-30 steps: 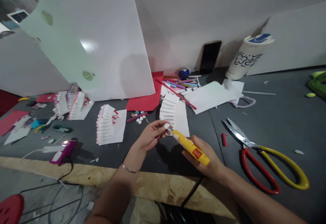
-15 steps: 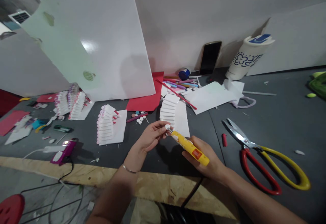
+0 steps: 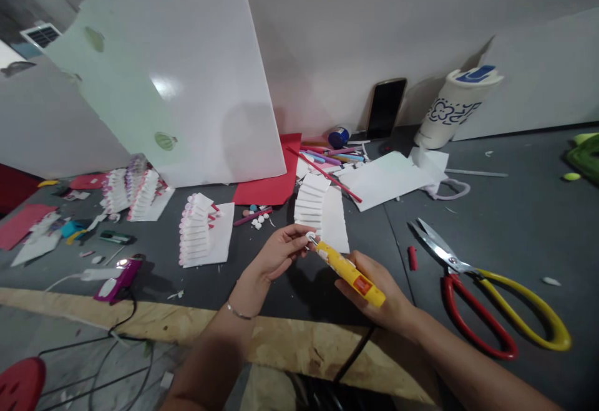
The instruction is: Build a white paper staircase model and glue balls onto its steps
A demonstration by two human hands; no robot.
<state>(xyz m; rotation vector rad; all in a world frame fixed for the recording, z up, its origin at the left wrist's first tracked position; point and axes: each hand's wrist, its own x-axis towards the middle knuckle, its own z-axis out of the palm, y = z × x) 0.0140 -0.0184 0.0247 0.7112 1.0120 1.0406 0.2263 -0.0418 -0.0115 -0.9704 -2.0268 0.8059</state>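
In the head view, little has changed over the last second. The small white piece (image 3: 311, 236) sits slightly nearer our right side, while the yellow glue gun (image 3: 349, 269) keeps nearly the same slant. The metal tip still meets the piece, or comes very near it, so we judge that the work stays at that one spot.

Our left hand (image 3: 279, 253) has thumb and fingertips pinched on the white piece, with the other fingers loosely curled. Our right hand (image 3: 389, 311) is wrapped around the glue gun; we cannot tell how its hidden fingers lie. The piece is held above the table (image 3: 281, 302), just in front of the white pleated strip (image 3: 309, 202).

As for edges, the wooden border (image 3: 299, 339) runs under both our forearms. Bare dark tabletop shows between our left hand and the pink-edged strip (image 3: 194, 230), which gives us room on that side. On the right we have less: the red stub (image 3: 412, 258) lies near our right hand, and beyond it the large scissors (image 3: 455, 264) lie with blades parted. The tall white board (image 3: 210, 55) bounds the back left.
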